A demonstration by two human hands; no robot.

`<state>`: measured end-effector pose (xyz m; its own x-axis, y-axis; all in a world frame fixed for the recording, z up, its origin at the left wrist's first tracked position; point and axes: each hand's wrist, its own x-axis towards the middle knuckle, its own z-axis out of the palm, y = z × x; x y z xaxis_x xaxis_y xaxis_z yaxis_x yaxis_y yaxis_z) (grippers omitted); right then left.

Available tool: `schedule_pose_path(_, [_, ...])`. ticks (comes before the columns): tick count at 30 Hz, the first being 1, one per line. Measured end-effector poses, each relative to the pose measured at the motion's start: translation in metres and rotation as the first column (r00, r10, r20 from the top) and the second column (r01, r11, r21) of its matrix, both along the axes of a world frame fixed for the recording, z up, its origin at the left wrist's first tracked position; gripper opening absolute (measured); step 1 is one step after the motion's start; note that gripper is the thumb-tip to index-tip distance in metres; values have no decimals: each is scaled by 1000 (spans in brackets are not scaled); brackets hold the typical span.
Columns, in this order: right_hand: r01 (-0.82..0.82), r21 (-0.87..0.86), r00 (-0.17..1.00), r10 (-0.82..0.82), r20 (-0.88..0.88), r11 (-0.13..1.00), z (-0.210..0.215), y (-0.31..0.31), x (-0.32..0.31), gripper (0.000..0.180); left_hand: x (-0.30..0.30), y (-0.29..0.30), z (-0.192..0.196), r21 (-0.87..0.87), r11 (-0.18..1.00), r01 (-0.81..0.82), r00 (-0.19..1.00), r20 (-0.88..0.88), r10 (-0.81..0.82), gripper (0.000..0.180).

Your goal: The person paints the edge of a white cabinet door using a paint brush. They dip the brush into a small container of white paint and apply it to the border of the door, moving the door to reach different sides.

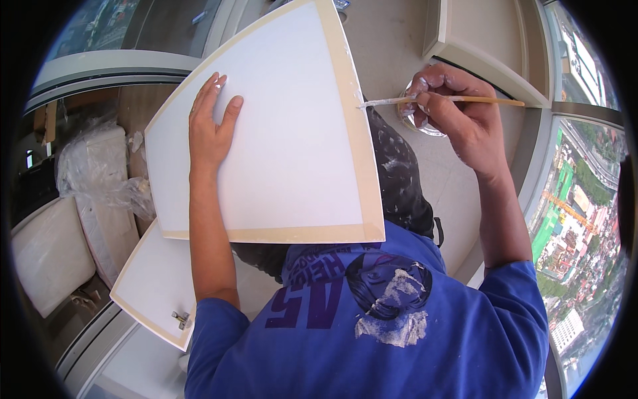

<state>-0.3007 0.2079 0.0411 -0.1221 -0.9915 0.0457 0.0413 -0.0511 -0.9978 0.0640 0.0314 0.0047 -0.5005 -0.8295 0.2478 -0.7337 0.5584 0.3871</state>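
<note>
A large white panel (279, 133) with a beige band (342, 80) along its edges lies across my lap. My left hand (214, 123) rests flat on the panel's left part, fingers stretched and thumb apart, with a white smear on a fingertip. In my right hand (458, 113), a thin paintbrush (488, 100) is pinched between thumb and fingers, which are spotted with white. Its white-coated tip is at the panel's right edge; I cannot tell whether it touches. Below the right hand, partly hidden by it, stands a small round container (432, 128) with a shiny rim.
A second white panel (149, 279) with beige edges and a metal hinge (180, 320) lies at lower left. Plastic-wrapped pieces (100, 159) stand behind glass on the left. A cream cabinet-like box (482, 33) is at upper right, beside a window (578, 233) high above a city.
</note>
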Motion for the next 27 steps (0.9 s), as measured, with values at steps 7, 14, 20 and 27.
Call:
schedule_pose_path(7, [77, -63, 988, -85, -128, 995, -11, -30, -5, 20, 1, -2, -1, -31, 1000, 2, 1000, 31, -1, 49])
schedule_pose_path(14, [27, -55, 992, -33, -122, 998, -8, -22, -4, 18, 1, -2, -2, -37, 999, 11, 1000, 29, -10, 49])
schedule_pose_path(20, [-46, -6, 994, 45, -100, 999, 7, 7, 0, 14, 1, -3, -3, -40, 999, 22, 999, 26, -21, 51])
schedule_pose_path(27, [-106, 23, 981, 108, -161, 994, 17, 32, 1, 15, 1, -3, -5, -38, 999, 12, 999, 52, -10, 50])
